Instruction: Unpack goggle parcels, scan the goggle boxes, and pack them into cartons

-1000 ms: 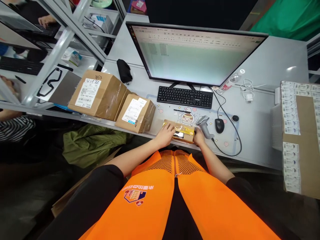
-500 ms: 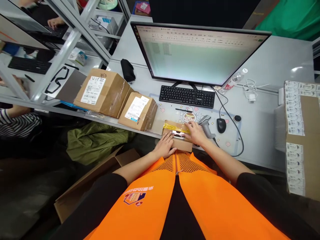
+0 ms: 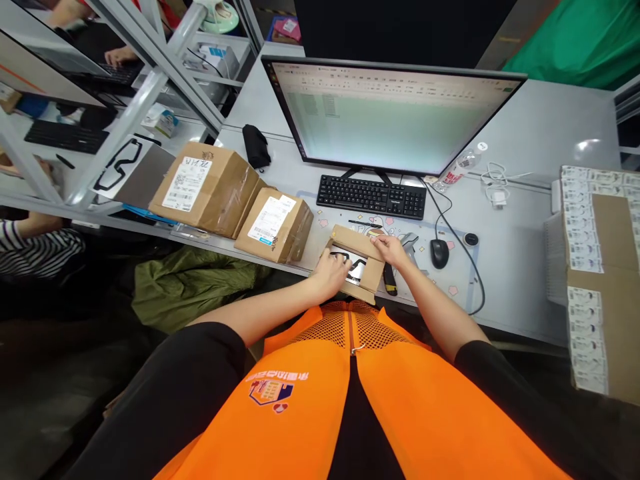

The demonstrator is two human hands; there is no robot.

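A small cardboard box [image 3: 367, 257] lies open on the desk in front of me, its flaps raised. Inside is a black-and-silver item [image 3: 345, 257], partly covered by my left hand [image 3: 330, 273], whose fingers rest on it. My right hand [image 3: 391, 250] is on the box's far right flap. A black-and-yellow utility knife [image 3: 390, 280] lies on the desk just right of the box. Close behind my right hand stands a grey barcode scanner [image 3: 409, 241], partly hidden.
Two taped parcels [image 3: 205, 190] [image 3: 274, 225] sit to the left, and a keyboard [image 3: 371, 197], mouse [image 3: 439, 253] and monitor [image 3: 390, 117] lie ahead. A label-covered carton [image 3: 600, 280] stands right. Metal shelving [image 3: 150, 87] rises left, with a co-worker's hand [image 3: 120, 57] beyond.
The box has gone from shut with yellow tape on top to open with flaps raised, showing the item inside. A utility knife now lies beside it. My left hand has moved onto the contents.
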